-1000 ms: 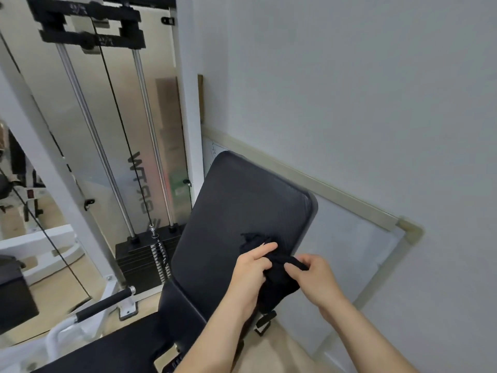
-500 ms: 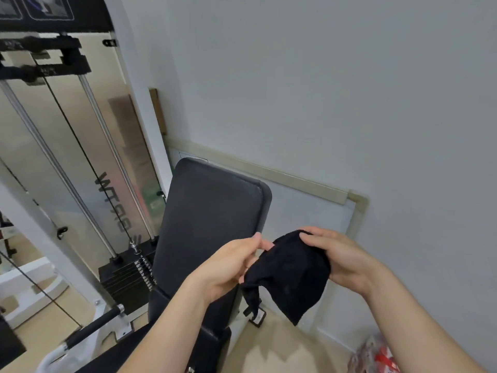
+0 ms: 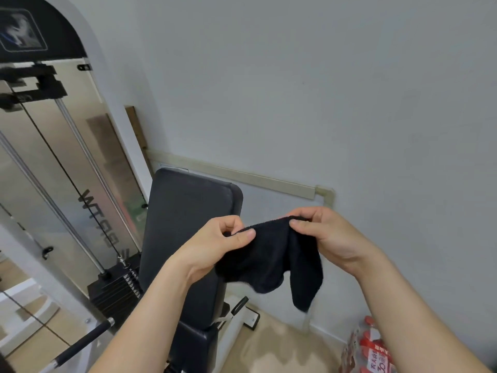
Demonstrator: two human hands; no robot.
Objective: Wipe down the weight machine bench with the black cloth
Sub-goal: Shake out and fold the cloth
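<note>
black cloth [image 3: 271, 254]: held up in the air, clear of the bench backrest [image 3: 185, 211], hanging slack | left hand [image 3: 215, 246]: pinching its top edge | right hand [image 3: 328, 235]: pinching the same edge | weight stack [image 3: 113, 289]: left of bench

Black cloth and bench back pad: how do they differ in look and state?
The black cloth hangs soft in folds; the back pad is stiff and flat. The black cloth looks fuzzy, the back pad smooth. The left hand and right hand pinch the black cloth's upper edge in the air; the back pad stands upright. Both are black.
</note>
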